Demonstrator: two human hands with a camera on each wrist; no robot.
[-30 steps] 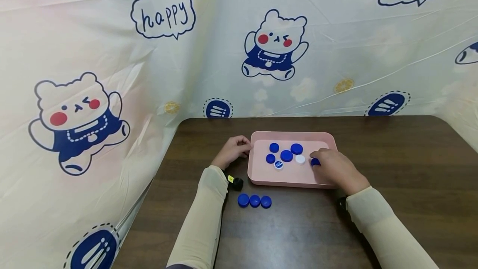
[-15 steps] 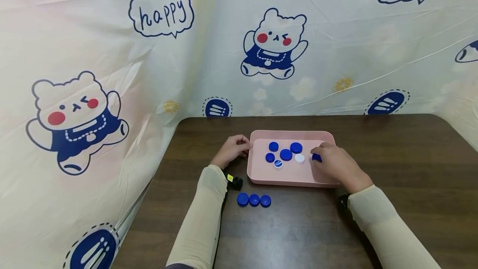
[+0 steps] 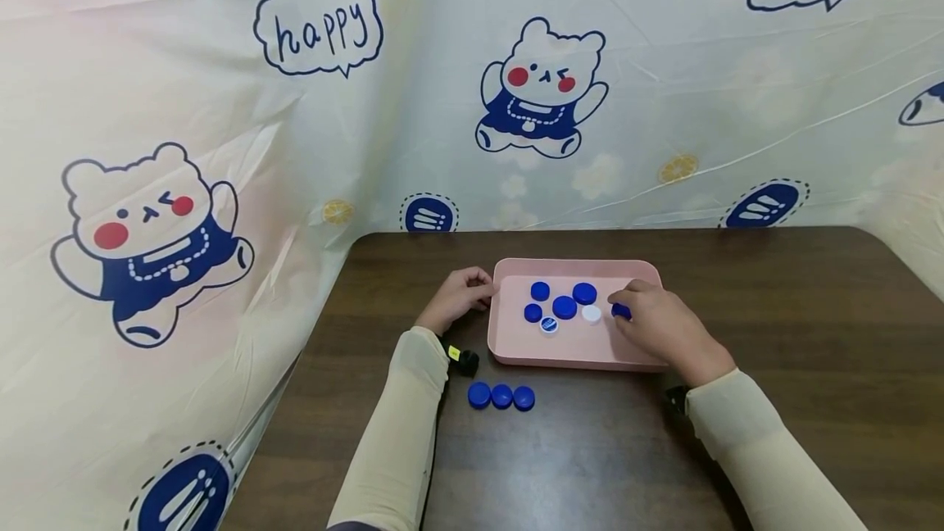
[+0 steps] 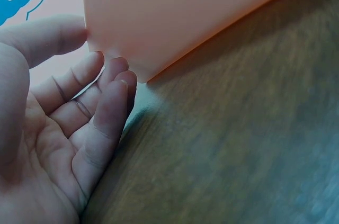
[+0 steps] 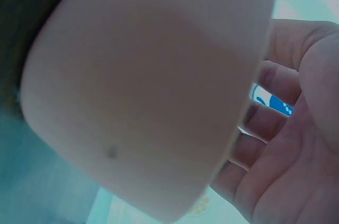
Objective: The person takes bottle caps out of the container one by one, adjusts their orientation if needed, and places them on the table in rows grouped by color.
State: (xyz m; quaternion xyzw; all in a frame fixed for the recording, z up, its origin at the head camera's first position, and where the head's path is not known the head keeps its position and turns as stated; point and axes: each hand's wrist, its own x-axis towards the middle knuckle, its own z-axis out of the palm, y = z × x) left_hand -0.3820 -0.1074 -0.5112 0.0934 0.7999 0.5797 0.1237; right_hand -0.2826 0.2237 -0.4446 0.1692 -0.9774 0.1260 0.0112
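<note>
In the head view a pink tray (image 3: 575,355) lies on the table, with several round blue bottle caps (image 3: 565,307) inside. A plain white cap (image 3: 591,315) and a white cap with blue print (image 3: 549,325) are among them. My right hand (image 3: 664,330) reaches over the tray's right side and pinches a blue bottle cap (image 3: 621,311), partly covered by its fingertips. My left hand (image 3: 459,297) holds the tray's left rim at its fingertips. In the left wrist view its bent fingers (image 4: 108,110) meet the tray wall. The right wrist view shows the tray's outside; those fingertips are hidden.
Three blue caps (image 3: 501,397) stand in a row on the dark wooden table (image 3: 590,457), in front of the tray. A black wrist camera (image 3: 466,363) sits beside the left wrist. A printed curtain (image 3: 649,105) hangs behind the table.
The right hand shifts slightly with the blue cap, first to the right, then a little back left. The left hand and the other caps stay in place.
</note>
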